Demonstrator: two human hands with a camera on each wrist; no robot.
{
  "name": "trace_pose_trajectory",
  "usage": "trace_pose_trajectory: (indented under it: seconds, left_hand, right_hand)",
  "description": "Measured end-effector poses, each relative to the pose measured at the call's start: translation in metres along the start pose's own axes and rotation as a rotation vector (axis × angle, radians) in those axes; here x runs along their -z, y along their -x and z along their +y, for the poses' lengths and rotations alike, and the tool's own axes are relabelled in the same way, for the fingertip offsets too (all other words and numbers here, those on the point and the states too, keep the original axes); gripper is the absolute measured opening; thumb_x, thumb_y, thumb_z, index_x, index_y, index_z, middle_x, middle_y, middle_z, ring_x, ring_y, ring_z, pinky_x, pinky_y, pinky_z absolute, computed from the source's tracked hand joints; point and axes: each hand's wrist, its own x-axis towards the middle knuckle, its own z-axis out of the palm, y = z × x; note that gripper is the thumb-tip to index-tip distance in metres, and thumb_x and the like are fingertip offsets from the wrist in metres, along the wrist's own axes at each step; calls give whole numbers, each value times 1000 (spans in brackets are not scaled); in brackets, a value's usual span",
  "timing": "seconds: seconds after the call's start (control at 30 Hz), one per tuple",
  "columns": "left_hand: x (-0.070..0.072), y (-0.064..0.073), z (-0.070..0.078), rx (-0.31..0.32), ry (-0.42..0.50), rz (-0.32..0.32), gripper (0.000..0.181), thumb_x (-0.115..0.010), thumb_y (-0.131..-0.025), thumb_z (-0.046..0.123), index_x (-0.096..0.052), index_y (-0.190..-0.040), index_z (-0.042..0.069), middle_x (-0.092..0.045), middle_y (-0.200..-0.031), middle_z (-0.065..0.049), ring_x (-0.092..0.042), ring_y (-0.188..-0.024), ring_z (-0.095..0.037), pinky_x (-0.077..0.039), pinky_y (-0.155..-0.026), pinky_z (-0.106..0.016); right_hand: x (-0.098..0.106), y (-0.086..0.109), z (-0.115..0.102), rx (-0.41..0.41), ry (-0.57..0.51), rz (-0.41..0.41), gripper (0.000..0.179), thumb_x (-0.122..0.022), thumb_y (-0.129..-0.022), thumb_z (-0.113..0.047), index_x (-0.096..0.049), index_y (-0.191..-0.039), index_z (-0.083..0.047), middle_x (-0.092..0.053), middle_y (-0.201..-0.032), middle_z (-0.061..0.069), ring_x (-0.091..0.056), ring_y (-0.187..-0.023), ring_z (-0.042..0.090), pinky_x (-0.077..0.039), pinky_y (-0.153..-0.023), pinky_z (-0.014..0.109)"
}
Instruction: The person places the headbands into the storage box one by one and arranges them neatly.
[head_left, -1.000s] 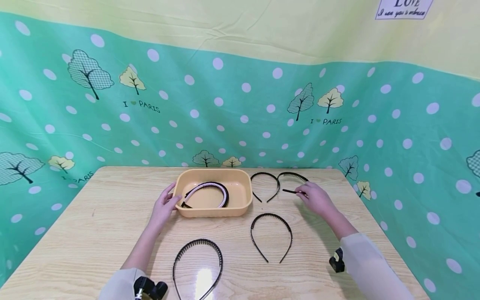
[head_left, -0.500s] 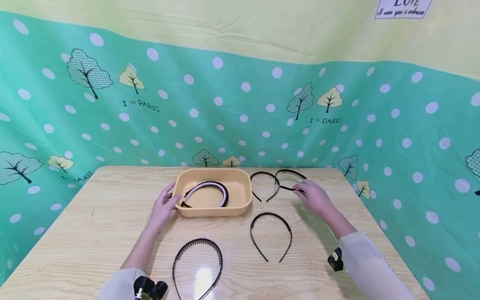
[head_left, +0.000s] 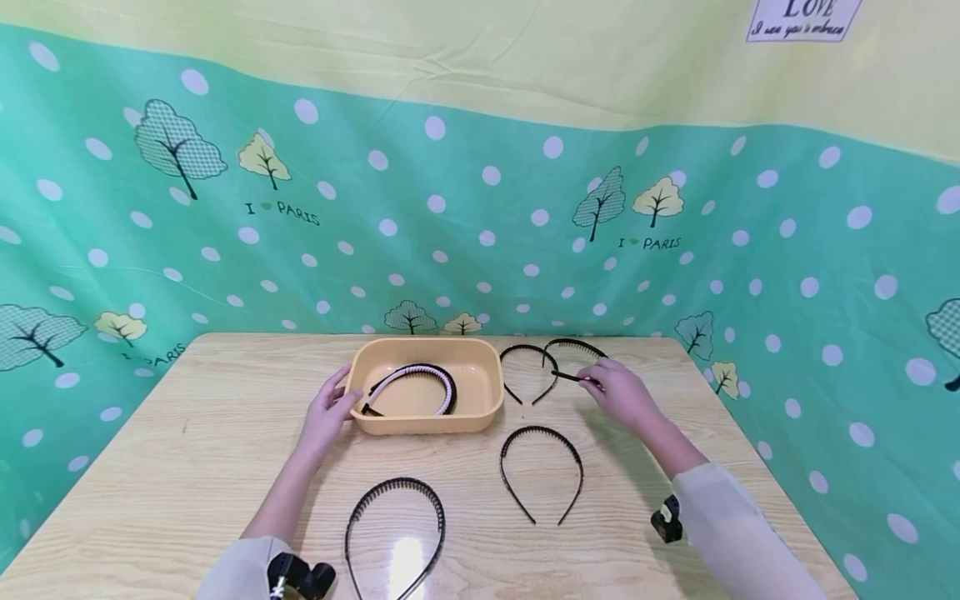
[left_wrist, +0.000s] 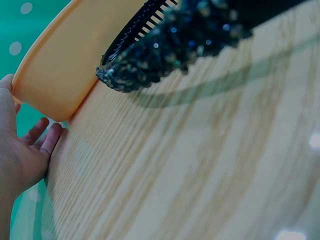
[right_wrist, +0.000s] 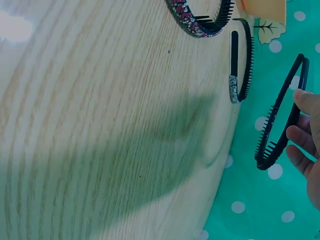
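Note:
My left hand holds the left rim of a peach-coloured plastic tray, thumb over the edge and the other fingers outside. A pink headband and a black one lie together inside it. My right hand pinches a black toothed headband near one end. In the right wrist view this headband is held above the table, thumb on one side and fingers on the other. Just left of it, a second black headband lies beside the tray.
Another headband with red and silver stones lies mid-table. Near the front left is a dark glittery headband, close up in the left wrist view. A green dotted cloth hangs behind the wooden table.
My right hand has moved slightly left with its headband, which now overlaps the headband beside the tray in the head view. The left hand and tray have stayed put.

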Motion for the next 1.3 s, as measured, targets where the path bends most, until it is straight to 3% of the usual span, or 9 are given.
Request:
trace_pose_trajectory:
  seconds: [0.77, 1.07, 1.3]
  left_hand:
    - [0, -2, -3, 6, 1, 0, 57, -52, -95, 21, -30, -147, 22, -48, -131, -22, -55, -91, -1, -51, -74, -16]
    - [-2, 15, 24, 19, 14, -12, 56, -51, -94, 14, -31, -147, 13, -47, -129, -26, -56, -93, -6, -51, -72, -15]
    - [-2, 19, 29, 14, 9, -12, 56, -50, -95, 15, -30, -147, 13, -47, -129, -26, -56, -93, -5, -50, -72, -14]
  right_hand:
    - [5, -6, -18, 83, 23, 91, 13, -66, -86, -16, -70, -96, -8, -64, -86, 3, -55, -84, 22, -47, -79, 40]
    - [4, -8, -22, 51, -35, 80, 16, -64, -88, -15, -69, -100, -6, -66, -92, 6, -57, -90, 24, -50, -79, 40]
    - [3, -10, -25, 43, -54, 79, 16, -63, -89, -15, -69, -101, -6, -65, -90, 6, -57, -89, 25, -49, -79, 41]
